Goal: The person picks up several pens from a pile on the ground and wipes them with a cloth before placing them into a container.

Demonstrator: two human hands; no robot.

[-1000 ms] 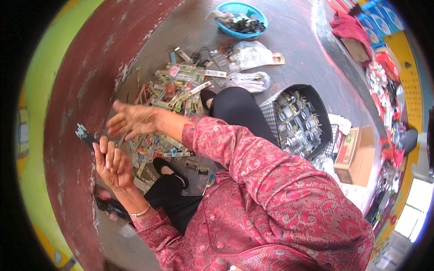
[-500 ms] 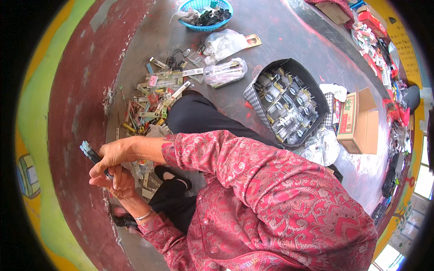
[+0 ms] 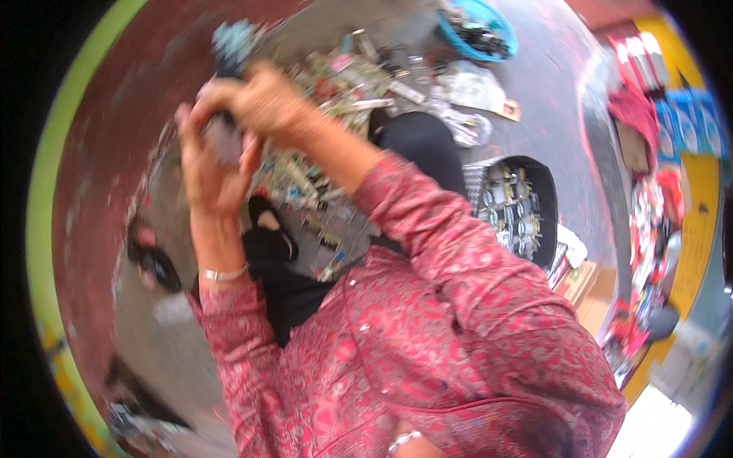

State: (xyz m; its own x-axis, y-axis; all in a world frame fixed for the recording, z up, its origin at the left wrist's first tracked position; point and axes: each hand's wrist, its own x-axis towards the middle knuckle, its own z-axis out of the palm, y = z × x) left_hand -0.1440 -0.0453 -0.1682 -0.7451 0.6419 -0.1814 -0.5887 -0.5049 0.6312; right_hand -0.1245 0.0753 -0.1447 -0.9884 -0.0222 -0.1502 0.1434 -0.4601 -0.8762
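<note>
My right hand (image 3: 267, 103), blurred by motion, is closed round a bundle of dark pen-like sticks (image 3: 233, 49) with pale blue ends. The bundle points up and away, toward the dark red wall band. Just below it, my left hand (image 3: 215, 164) has its palm turned up and its fingers apart. Its fingertips lie close to the lower end of the bundle; the blur hides whether they touch. A bracelet circles the left wrist. Beyond my legs, many small packaged items (image 3: 343, 88) lie in a loose heap on the floor.
A blue basket (image 3: 510, 38) with dark things stands at the far side. Clear plastic bags (image 3: 466, 84) lie nearer. To the right are a black box (image 3: 551, 206) of small packages and a cardboard carton (image 3: 599, 298). The red wall (image 3: 92, 175) rises at left.
Both hands have risen and moved farther away with the bundle. My left fingers, bent against the sticks before, have spread apart. The view has swung, shifting the floor items rightward.
</note>
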